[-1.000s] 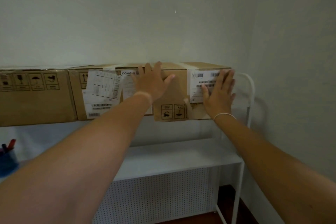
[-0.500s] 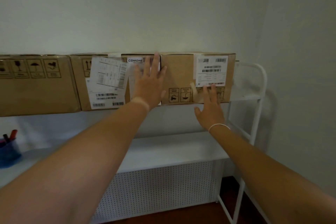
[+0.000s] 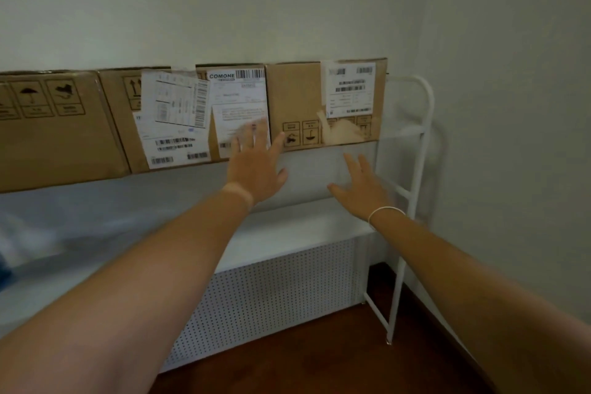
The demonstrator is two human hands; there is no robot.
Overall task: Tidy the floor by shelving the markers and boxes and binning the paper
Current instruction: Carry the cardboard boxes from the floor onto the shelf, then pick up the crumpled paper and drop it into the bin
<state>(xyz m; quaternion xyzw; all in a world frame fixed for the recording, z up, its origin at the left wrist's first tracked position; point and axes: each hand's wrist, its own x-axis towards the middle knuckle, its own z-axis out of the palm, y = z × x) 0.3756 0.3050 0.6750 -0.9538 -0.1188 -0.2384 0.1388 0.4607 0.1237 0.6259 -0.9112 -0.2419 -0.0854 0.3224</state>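
Note:
Three cardboard boxes stand in a row on the top level of a white shelf unit (image 3: 412,189). The right box (image 3: 300,96) and the middle box (image 3: 121,112) carry white shipping labels; the left box (image 3: 54,137) shows black handling symbols. My left hand (image 3: 256,163) is open, its fingertips over the lower edge of the labelled boxes. My right hand (image 3: 361,185) is open below the right box, apart from it. No markers or paper are visible.
A lower white shelf board (image 3: 287,233) with a perforated front panel (image 3: 271,291) lies under my arms. Dark wooden floor (image 3: 319,358) shows at the bottom. A wall corner (image 3: 431,41) closes off the right side. A blurred blue object (image 3: 4,269) sits at the far left.
Both hands have come off the front of the right box and dropped lower, fingers spread. The boxes stay in place on the top shelf. The view has shifted slightly.

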